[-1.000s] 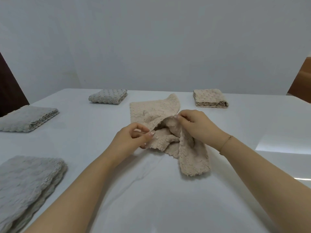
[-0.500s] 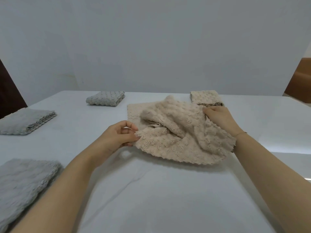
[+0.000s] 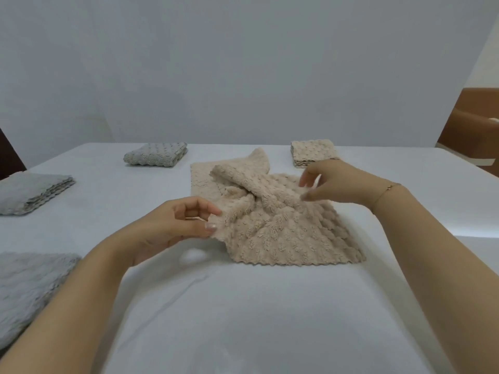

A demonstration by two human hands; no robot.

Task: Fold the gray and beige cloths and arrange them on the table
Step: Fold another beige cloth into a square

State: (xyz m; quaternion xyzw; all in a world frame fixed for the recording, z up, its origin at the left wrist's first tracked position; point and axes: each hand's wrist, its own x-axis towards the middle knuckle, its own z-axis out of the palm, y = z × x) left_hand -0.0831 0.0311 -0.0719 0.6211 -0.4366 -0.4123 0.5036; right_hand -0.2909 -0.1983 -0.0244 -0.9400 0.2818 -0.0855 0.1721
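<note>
Now we should spread the beige cloth (image 3: 280, 225), crumpled at centre frame on the worktop (image 3: 243, 319): our left hand (image 3: 172, 228) pinches its near-left corner, while the right hand (image 3: 326, 184) hovers with its grip loosely spread, so it must catch the opposite corner.

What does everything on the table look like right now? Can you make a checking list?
Surface: white table, slightly wrinkled near the front.
Job's things: crumpled beige cloth in the middle, not yet folded; folded beige cloth at the back; folded gray cloth at the back left; two gray stacks along the left edge.
Clutter: nothing seen.
Grippers: left hand pinches a corner of the crumpled cloth; right hand hovers at its far side, fingers loose, grip unclear.
Cables: nothing seen.
Surroundings: plain pale wall; brown furniture at the right.
</note>
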